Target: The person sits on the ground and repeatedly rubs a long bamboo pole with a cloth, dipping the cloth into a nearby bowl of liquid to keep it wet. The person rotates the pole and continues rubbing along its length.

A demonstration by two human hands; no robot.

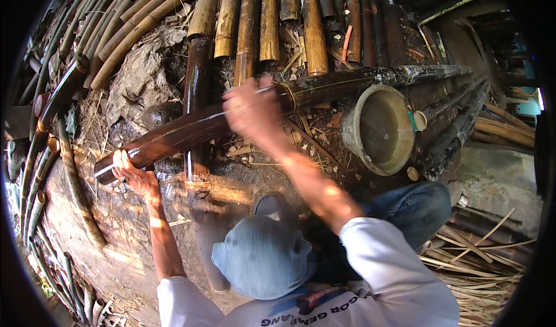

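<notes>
A long, dark, wet bamboo pole (174, 131) lies slantwise before me, from the near left up to the far right. Around its near left end, my left hand (134, 173) is closed, with the fingers over the top. My right hand (253, 110) is on or just above the pole's middle. Motion smears its fingers, so whether it holds something is unclear; a pale gleam shows beside it. Just right of that hand, a thin yellowish strand (293, 97) crosses the pole. Under the pole runs another dark bamboo length (197, 89), pointing away from me.
A grey bucket of cloudy water (385, 130) stands right of my hands. Cut bamboo lengths (269, 23) lie side by side beyond the pole, and more poles (136, 35) curve along the left. Split bamboo strips (469, 286) lie at the lower right. Chips litter the ground.
</notes>
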